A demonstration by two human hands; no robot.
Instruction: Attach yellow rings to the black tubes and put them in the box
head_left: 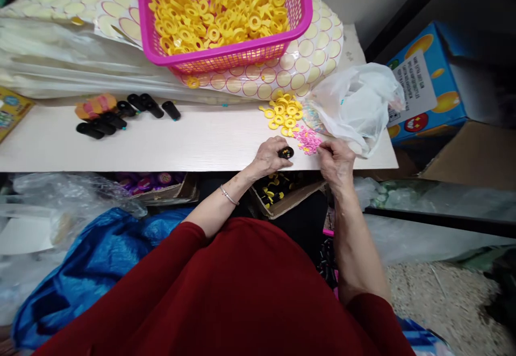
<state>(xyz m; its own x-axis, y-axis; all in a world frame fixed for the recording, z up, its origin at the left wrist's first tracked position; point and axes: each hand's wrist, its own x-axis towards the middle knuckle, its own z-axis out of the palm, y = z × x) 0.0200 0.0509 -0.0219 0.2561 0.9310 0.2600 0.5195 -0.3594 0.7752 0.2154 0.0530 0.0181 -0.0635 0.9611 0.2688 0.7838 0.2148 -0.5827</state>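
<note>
My left hand [269, 157] is wrapped round a small black plastic tube [286, 152], its mouth facing up with small yellowish bits visible inside. At the right edge of a heap of small pink pieces [308, 140], my right hand [337, 161] has its fingers pinched together. Whatever is between those fingertips is too small to make out. Just behind the pink heap lies a pile of yellow ring-shaped caps [284, 112]. Several more black tubes [148, 104] lie farther left on the white tabletop [209, 146], some beside an orange and pink object [95, 106].
A pink basket [226, 49] of yellow caps stands at the back on sheets printed with circles. A white plastic bag [358, 103] sits at right, beside a blue carton [427, 82]. Below the table edge, an open cardboard box [290, 203] holds black and yellow pieces.
</note>
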